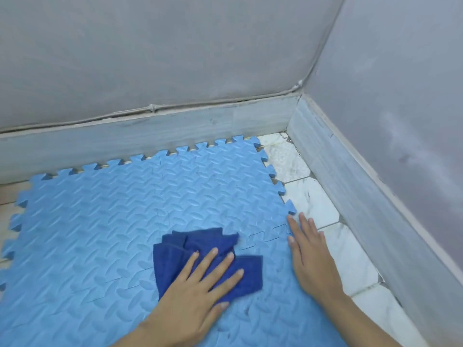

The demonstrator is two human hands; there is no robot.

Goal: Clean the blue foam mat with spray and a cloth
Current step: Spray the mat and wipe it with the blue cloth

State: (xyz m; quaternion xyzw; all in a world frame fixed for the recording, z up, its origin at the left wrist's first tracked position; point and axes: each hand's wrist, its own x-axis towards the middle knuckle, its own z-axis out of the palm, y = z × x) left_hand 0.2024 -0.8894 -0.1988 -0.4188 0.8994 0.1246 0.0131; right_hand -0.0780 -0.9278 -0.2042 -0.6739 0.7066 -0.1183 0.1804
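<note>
The blue foam mat (pixel 105 221) of interlocking tiles with a ridged pattern covers the floor in a room corner. A folded dark blue cloth (pixel 175 249) lies on it near the middle front. My left hand (pixel 200 284) presses flat on the cloth with fingers spread. My right hand (pixel 310 256) rests flat, palm down, at the mat's right edge, partly over the white tiles, holding nothing. No spray bottle is in view.
White marble-look floor tiles (pixel 313 196) run along the mat's right side. Grey skirting boards (pixel 175 126) and grey walls (pixel 400 96) meet in the corner at the back right. A strip of pale floor (pixel 10 194) shows at the left.
</note>
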